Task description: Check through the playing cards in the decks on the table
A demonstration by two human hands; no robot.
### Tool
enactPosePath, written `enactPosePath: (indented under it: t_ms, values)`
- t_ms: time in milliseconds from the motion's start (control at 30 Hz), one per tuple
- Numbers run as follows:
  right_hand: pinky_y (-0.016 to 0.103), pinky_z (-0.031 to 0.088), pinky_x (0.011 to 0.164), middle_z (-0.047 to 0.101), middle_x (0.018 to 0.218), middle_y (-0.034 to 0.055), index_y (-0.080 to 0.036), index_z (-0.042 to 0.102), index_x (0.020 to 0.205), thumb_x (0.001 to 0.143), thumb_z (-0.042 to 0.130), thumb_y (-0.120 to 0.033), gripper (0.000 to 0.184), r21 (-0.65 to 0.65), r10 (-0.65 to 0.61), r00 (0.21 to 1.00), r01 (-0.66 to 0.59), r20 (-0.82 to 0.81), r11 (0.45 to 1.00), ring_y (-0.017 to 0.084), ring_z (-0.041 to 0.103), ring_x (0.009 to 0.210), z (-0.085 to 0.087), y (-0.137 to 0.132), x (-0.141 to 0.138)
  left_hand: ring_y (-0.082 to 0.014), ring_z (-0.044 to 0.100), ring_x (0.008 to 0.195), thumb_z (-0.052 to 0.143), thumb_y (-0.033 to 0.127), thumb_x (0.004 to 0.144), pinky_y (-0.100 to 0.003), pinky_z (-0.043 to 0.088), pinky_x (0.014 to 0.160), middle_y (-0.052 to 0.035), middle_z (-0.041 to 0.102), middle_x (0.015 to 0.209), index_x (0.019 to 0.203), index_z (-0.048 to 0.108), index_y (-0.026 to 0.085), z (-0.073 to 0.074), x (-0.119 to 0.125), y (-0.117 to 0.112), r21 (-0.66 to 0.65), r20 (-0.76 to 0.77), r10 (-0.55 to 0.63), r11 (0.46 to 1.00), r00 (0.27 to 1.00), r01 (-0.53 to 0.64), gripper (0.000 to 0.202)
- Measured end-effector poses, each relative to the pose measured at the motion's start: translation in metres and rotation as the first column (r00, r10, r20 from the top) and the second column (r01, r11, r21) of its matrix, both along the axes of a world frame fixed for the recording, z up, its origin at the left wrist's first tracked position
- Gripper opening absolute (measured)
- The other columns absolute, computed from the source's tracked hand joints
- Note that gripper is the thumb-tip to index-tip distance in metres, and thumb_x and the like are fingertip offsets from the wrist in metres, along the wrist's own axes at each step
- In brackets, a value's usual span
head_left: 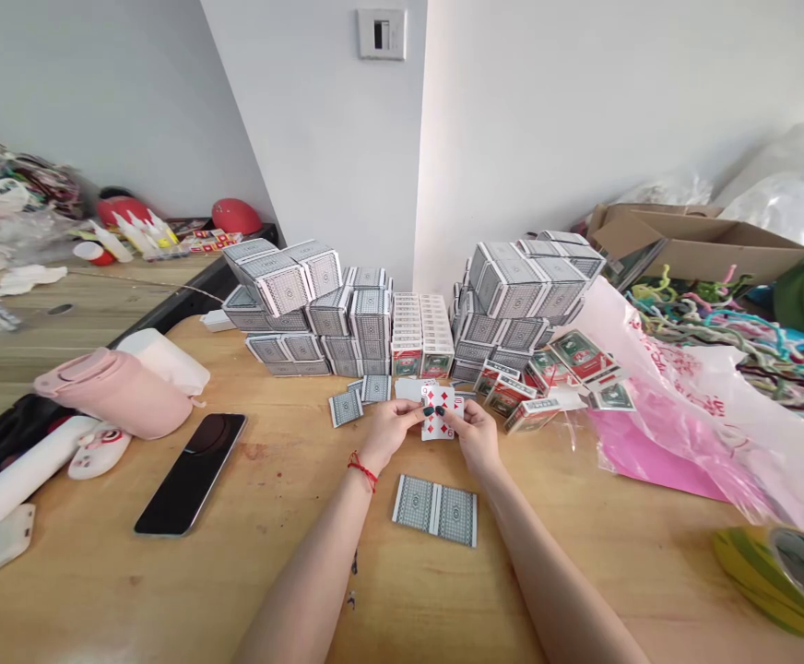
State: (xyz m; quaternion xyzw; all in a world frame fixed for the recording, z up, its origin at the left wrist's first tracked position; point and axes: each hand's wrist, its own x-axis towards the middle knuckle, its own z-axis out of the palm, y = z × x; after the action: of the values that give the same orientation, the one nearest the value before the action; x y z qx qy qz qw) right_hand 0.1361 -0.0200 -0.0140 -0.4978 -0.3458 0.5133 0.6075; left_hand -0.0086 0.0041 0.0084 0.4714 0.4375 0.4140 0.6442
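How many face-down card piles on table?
4 card piles: two between the forearms, two beyond the left hand. More may hide behind it or the right hand; both hold cards.

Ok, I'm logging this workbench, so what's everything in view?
held cards: few, red diamonds showing, between both hands
face-down cards: two, grey-backed, nearer than the hands
wrapped packs: many, grey-patterned, stacked by wall
loose decks: several, green-red, right of hands
phone: one, black, table left
plastic bag: one, pink, right
cardboard box: one, brown, far right
table: one, wooden, underneath all
left hand: one, bare, holding held cards
right hand: one, bare, holding held cards
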Motion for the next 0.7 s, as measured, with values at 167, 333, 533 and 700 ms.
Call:
enactPosePath:
  t_ms: [167,333,533,700]
  values:
    - [0.027,0.047,0.055,0.065,0.070,0.0020,-0.017,0.056,0.069,0.057,0.073,-0.037,0.028,0.002,0.001,1.000,-0.001,0.000,1.000,0.014,0.056,0.057,0.002,0.000,-0.001,-0.0136,0.056,0.063,0.070,0.035,0.059,-0.024,0.044,0.061,-0.0031,0.063,0.067,0.066,0.064,0.012,-0.003,0.001,0.001,0.032,-0.041,0.041,0.999,0.998,-0.039,0.024]
    - [0.028,0.047,0.055,0.065,0.068,0.0020,-0.018,0.056,0.069,0.056,0.073,-0.039,0.030,0.000,0.013,1.000,-0.013,0.019,1.000,0.015,0.057,0.057,0.002,-0.001,-0.003,-0.0101,0.048,0.057,0.061,0.034,0.067,-0.021,0.037,0.054,0.0007,0.055,0.060,0.061,0.055,0.014,-0.006,0.004,0.000,0.156,-0.174,0.088,0.986,0.981,-0.060,0.022]
    - [0.027,0.045,0.053,0.064,0.065,0.0007,-0.018,0.055,0.071,0.057,0.072,-0.039,0.031,0.005,0.055,0.995,-0.056,0.088,0.998,0.015,0.056,0.057,0.000,-0.001,-0.008,-0.0085,0.036,0.049,0.046,0.031,0.078,-0.021,0.027,0.050,0.0049,0.038,0.052,0.059,0.037,0.018,-0.007,0.015,-0.009,0.351,-0.309,0.281,0.922,0.909,-0.166,0.024]
    - [0.024,0.043,0.048,0.062,0.063,0.0005,-0.018,0.053,0.066,0.057,0.071,-0.040,0.030,0.014,0.067,0.989,-0.069,0.131,0.998,0.013,0.052,0.052,0.005,-0.003,-0.012,-0.0102,0.037,0.051,0.038,0.034,0.083,-0.023,0.023,0.052,0.0022,0.043,0.053,0.058,0.039,0.019,-0.010,0.015,-0.011,0.444,-0.437,0.339,0.887,0.833,-0.129,0.029]
